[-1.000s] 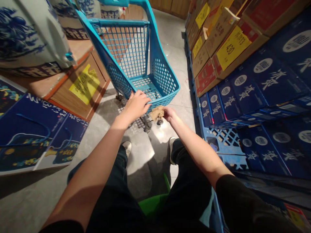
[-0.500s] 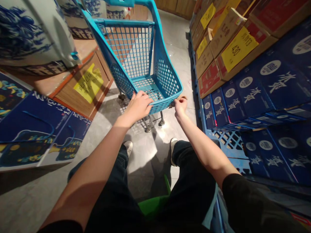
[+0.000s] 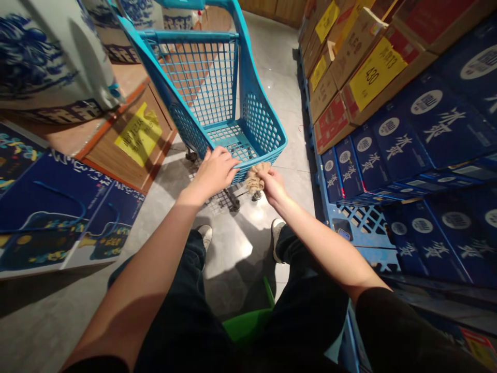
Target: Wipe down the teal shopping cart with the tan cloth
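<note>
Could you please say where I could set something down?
Bare floor shows between the cart and blue pallet, and between the shoes. It's crowded at the cart's near rim, under the left hand, and along the stacked boxes.

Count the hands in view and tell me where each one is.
2. The left hand rests on the near rim of the blue shopping cart; the right hand holds a tan cloth close to that rim. No others show.

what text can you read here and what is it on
"430": large yellow sign on right-hand cartons; its other writing is unclear
"冰爽": blue boxes, right
Too blurred or small: white ovals on those boxes, left yellow sign, smaller yellow signs, remaining print
</note>
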`<action>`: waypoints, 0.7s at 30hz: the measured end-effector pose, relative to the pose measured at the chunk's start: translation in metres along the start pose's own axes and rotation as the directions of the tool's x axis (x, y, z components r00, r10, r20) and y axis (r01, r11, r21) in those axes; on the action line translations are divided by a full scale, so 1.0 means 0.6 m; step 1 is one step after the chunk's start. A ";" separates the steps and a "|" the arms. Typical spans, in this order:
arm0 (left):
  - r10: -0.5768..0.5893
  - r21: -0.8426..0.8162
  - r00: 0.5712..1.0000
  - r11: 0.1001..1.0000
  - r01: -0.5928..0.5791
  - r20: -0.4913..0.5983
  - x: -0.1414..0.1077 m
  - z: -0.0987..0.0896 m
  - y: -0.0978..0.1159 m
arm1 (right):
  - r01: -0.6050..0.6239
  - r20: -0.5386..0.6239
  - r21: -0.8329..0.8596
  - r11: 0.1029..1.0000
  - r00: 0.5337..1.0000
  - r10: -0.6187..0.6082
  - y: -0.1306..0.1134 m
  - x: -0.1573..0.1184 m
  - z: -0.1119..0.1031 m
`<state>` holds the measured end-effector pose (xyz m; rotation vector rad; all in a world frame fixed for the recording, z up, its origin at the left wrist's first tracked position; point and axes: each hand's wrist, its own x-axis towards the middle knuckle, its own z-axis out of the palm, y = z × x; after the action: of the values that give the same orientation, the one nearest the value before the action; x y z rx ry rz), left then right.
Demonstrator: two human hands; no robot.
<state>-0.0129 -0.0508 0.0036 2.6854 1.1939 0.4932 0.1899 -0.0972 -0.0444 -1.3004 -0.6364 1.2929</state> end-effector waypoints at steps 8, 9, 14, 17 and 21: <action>-0.015 0.009 1.000 1.000 0.015 -0.004 0.011 0.011 0.012 | 0.192 -0.247 -0.076 0.978 0.947 -0.205 -0.035 0.040 -0.028; -0.024 0.015 1.000 1.000 0.024 -0.008 0.013 0.012 0.015 | 0.209 -0.142 -0.128 0.970 0.964 -0.226 -0.021 0.029 -0.016; -0.030 0.046 1.000 0.998 0.030 0.002 0.019 0.012 0.025 | 0.186 0.202 -0.172 0.967 0.968 -0.150 0.020 -0.010 0.018; -0.017 0.039 1.000 0.999 0.017 0.002 0.017 0.011 0.022 | 0.170 -0.032 -0.130 0.977 0.984 -0.175 -0.020 0.025 -0.029; -0.021 0.026 1.000 0.999 0.021 0.002 0.016 0.013 0.021 | 0.316 -0.378 -0.152 0.936 0.857 -0.351 -0.082 0.087 -0.106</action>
<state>0.0045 -0.0520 0.0018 2.6916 1.2356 0.4748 0.2770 -0.0592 -0.0301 -1.3998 -0.5956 0.6915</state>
